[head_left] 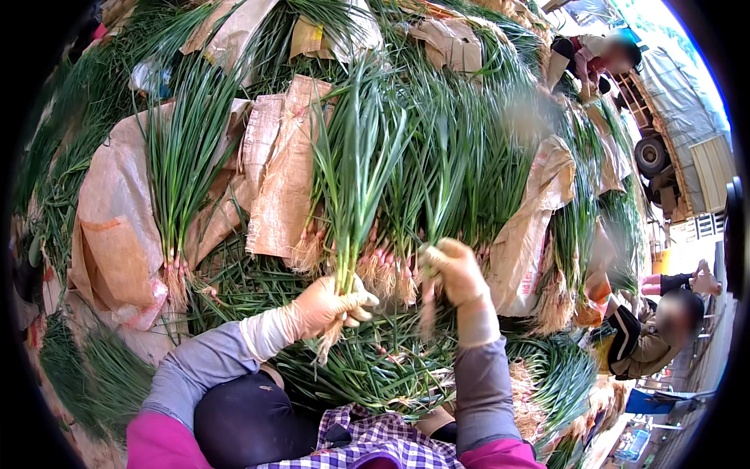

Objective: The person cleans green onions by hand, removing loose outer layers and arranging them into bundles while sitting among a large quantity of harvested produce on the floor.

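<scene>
My left hand (332, 305), in a pale glove, is closed around the lower stems of a bunch of green onions (355, 187). Their long leaves fan upward and the roots hang out below the fist. To its right, my gloved right hand (459, 270) pinches a green onion (428, 301), whose pale root end dangles below the fingers, smeared by motion. Just beyond both hands lies a row of green onions (391, 266) with pinkish bulbs and tan roots toward me. Loose green leaves (359, 367) are heaped beneath my forearms.
Woven sacks (121, 227) lie among the onions at left, with another sack (539, 227) at right. A separate bunch (183, 164) rests on the left sacking. Two people, one person (664, 332) nearer and another person (594, 62) farther, sit at right. A covered truck (680, 117) stands behind.
</scene>
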A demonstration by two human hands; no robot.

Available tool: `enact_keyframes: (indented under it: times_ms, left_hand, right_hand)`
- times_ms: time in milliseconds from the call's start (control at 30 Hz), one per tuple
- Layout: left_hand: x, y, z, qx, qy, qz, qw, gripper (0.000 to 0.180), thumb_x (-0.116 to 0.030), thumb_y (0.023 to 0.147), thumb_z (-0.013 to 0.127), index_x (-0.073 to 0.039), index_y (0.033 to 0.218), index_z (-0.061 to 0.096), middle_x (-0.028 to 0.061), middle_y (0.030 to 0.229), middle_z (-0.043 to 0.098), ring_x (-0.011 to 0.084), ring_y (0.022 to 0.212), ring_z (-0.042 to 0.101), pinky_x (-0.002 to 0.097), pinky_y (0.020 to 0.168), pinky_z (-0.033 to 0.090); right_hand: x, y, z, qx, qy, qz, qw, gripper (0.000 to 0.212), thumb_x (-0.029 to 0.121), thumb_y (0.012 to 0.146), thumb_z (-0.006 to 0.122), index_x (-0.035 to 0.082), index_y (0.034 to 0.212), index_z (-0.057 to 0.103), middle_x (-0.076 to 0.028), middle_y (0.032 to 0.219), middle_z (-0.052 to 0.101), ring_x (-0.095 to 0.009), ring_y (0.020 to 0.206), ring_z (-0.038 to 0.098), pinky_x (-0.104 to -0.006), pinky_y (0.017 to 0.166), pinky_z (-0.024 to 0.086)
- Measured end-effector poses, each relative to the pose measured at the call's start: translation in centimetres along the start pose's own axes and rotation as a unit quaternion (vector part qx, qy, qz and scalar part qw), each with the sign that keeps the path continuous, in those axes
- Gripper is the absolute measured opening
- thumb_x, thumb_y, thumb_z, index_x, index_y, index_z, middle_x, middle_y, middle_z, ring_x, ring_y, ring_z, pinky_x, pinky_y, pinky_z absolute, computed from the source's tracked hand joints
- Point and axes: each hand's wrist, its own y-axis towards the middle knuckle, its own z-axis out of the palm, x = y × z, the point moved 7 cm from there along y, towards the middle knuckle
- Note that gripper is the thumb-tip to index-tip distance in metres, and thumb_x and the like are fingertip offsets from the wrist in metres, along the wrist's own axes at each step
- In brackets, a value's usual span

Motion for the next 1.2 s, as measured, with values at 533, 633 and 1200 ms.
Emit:
enact_keyframes:
  times_ms: [533, 633, 1200]
  left_hand:
    - [-2.4, -2.2, -3.8, -0.074, -0.173, 0.076, 0.979, 0.038, -0.002, 0.09, 0.051, -0.007, 0.125, 0.039, 0.0133, 0.097, 0.06, 0.0131, 0.072, 0.056, 0.0332, 0.068, 0.051]
    - [-1.9, -1.2, -2.5, -0.008, -0.22, 0.046, 0.974, 0.043, -0.001, 0.09, 0.05, -0.006, 0.131, 0.038, 0.0114, 0.097, 0.06, 0.0125, 0.069, 0.053, 0.0326, 0.067, 0.05]
    - [4.2, 0.2, -1.1, -0.001, -0.073, -0.011, 0.997, 0.015, -0.009, 0.089, 0.059, -0.004, 0.1, 0.051, 0.0079, 0.089, 0.06, 0.0198, 0.079, 0.061, 0.0367, 0.077, 0.054]
  right_hand:
    - [-3.9, -0.2, 6.1, -0.083, -0.518, -0.147, 0.838, 0.024, 0.028, 0.087, 0.06, 0.006, 0.078, 0.064, -0.009, 0.063, 0.062, -0.022, 0.058, 0.062, -0.034, 0.06, 0.053]
    - [0.0, 3.0, 2.5, -0.236, -0.415, -0.132, 0.869, 0.018, 0.023, 0.088, 0.061, 0.006, 0.09, 0.064, -0.009, 0.085, 0.066, -0.02, 0.074, 0.063, -0.0285, 0.068, 0.051]
    - [-2.1, -3.2, 8.2, -0.032, 0.051, 0.009, 0.998, 0.016, 0.018, 0.089, 0.062, 0.004, 0.083, 0.059, -0.004, 0.07, 0.064, -0.008, 0.056, 0.054, -0.021, 0.048, 0.042]
